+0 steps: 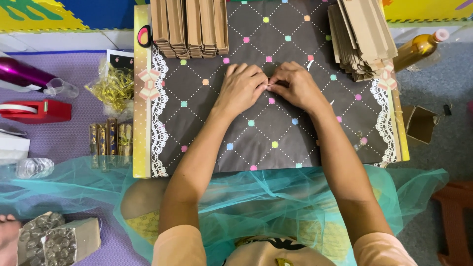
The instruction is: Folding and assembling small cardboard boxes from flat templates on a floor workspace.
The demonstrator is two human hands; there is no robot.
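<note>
Head view: two hands pinch a thin pale strip at the middle of a dark patterned board.

Left of the board [276,133] lie a red tape dispenser [37,111] and gold twist ties [114,87]. On it, left hand [241,88] and right hand [295,86] meet, fingertips pressed on the strip [269,85]. Folded brown paper stacks [189,27] behind look finished; nothing blocks the hands.

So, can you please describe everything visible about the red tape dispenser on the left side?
The red tape dispenser is of glossy plastic, long and low, lying on the purple mat with its roll end cut off by the picture's left edge. A white tape roll shows inside its top. Neither hand touches it; a shiny magenta bottle lies just behind it.
</note>
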